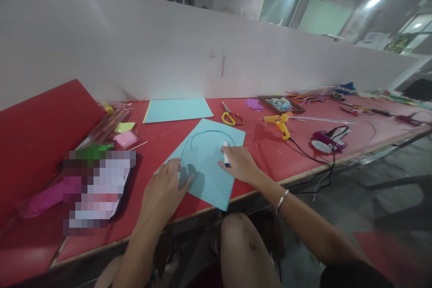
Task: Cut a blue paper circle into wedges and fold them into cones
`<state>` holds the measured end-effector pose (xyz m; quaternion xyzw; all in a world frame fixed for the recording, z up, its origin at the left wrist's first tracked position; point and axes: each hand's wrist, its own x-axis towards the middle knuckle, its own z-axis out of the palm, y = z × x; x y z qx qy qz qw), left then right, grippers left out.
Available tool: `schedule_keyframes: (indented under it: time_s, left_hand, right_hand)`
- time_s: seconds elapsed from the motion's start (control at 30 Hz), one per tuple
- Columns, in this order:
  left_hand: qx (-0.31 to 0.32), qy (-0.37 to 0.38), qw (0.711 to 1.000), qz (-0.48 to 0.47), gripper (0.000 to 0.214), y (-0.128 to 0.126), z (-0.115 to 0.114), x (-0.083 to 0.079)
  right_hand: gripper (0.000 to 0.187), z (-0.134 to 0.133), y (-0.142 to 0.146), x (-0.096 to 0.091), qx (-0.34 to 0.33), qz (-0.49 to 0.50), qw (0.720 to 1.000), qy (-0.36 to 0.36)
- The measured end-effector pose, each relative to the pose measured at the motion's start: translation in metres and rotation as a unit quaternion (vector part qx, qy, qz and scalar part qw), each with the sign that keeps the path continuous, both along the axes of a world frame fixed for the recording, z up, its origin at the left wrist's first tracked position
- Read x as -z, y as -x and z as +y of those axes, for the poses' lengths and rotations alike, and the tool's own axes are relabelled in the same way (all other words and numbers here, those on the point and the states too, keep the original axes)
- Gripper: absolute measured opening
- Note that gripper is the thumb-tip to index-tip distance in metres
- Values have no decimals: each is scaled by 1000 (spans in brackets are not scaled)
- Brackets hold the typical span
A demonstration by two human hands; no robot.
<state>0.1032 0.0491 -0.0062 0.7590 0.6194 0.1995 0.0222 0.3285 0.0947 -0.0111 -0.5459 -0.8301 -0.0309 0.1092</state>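
The right grip [240, 162] is clamping a white, blue-ended marker [227, 159] over the pale-blue paper [209, 168], which is showing a thin, unclosed curve [209, 131]. The left grip [164, 186], parted, is resting at the paper's left edge. Scissors [231, 112] are lying just beyond it.

The head-worn camera is looking forward and down from above the person's bare knee [239, 243], facing a long, whitish partition [151, 49] behind the red-topped table [270, 157]. It is viewing the bare left hand [165, 184] and right hand [239, 162] from close by, with bright ceiling lights [374, 1] showing far off.
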Motion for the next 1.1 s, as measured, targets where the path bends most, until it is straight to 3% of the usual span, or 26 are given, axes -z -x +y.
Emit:
schedule_keyframes:
  time_s: [0.17, 0.27, 0.33, 0.4, 0.5, 0.6, 0.67, 0.8, 0.93, 1.0, 1.1]
  left_hand:
    - [-2, 33, 999, 29, 45, -4, -3, 12]
    - [28, 62, 998, -7, 50, 2, 0, 14]
    - [51, 99, 993, -34, 55, 6, 3, 12]
    - [67, 127, 988, -56, 59, 10, 6, 10]
    - [60, 114, 989, -73, 59, 14, 9, 12]
    - [40, 74, 994, -72, 55, 16, 13, 17]
    - [44, 76, 994, -71, 55, 18, 14, 18]
    - [51, 113, 990, -71, 60, 18, 15, 14]
    - [56, 110, 991, -54, 59, 21, 14, 9]
    - [35, 37, 998, -29, 53, 26, 13, 4]
    - [-85, -127, 988, 21, 40, 40, 8, -5]
  right_hand:
    - [30, -14, 9, -13, 54, -7, 998, -12]
    - [28, -6, -6, -8, 50, 64, 996, -23]
    - [29, 4, -17, -3, 31, 167, 985, -4]
    - [31, 15, -22, 1, 6, 326, 945, 28]
    - [33, 33, -11, -2, 16, 524, 847, 90]
    - [24, 50, 17, -7, 6, 604, 777, 176]
    - [18, 61, 37, -7, -6, 618, 753, 227]
    - [17, 74, 62, 6, -2, 607, 756, 246]
    - [20, 76, 62, 16, -10, 603, 762, 237]
    - [20, 75, 61, 16, -13, 600, 764, 236]
    - [18, 72, 60, 12, -15, 595, 767, 237]
